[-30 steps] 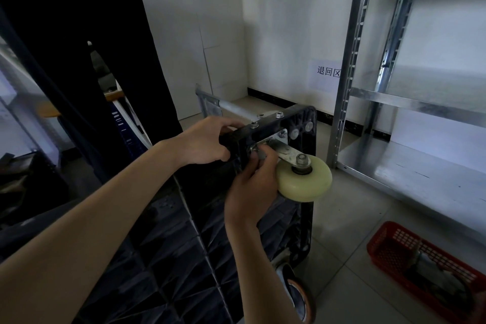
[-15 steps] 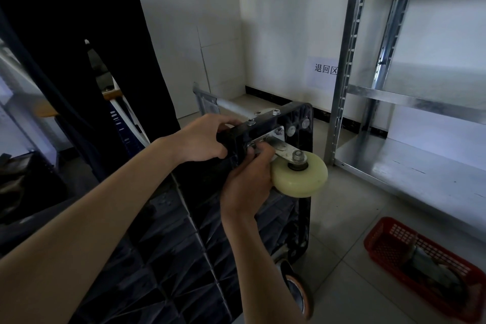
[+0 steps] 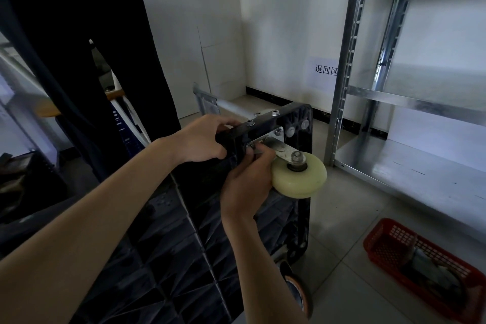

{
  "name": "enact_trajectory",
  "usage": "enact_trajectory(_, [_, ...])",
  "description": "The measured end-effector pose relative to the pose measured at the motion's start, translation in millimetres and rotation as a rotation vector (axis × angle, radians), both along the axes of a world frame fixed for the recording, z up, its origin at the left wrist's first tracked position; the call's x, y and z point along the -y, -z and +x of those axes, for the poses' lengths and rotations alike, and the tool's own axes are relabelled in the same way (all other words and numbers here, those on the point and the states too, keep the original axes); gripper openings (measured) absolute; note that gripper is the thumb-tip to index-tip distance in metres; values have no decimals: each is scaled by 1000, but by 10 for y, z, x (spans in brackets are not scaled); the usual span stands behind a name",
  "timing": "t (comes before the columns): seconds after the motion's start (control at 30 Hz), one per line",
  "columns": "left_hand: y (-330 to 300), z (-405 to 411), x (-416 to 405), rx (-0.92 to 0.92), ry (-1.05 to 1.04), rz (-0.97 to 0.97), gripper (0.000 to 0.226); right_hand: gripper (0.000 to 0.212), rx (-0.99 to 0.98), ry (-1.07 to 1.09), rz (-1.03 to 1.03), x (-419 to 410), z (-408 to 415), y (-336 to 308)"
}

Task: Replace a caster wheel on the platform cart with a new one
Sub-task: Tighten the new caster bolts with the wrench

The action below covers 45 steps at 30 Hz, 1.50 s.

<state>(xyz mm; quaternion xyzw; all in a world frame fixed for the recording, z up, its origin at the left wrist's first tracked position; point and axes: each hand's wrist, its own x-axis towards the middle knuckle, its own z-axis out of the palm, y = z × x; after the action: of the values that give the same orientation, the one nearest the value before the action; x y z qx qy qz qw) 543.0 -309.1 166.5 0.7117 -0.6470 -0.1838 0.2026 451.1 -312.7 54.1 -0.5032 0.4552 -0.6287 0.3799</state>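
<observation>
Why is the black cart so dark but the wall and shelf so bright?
Head view: light falls on the white wall and shiny metal shelf, which glares; the black plastic platform cart lies underexposed, its ribs barely visible; the pale cream caster wheel stays sharp; the wide lens bends the shelf posts.

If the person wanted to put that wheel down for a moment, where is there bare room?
The steel shelf at floor level is bare. So are the floor tiles between cart and red basket. The cart corner is crowded: the left hand grips its edge, the right hand works at the bracket by the wheel. The basket holds parts.
</observation>
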Motion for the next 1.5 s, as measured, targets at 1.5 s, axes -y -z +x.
enact_trajectory(1.5, [2374, -1292, -974, 56, -70, -316, 39, 18, -1260, -462, -726, 273, -2901, 1458])
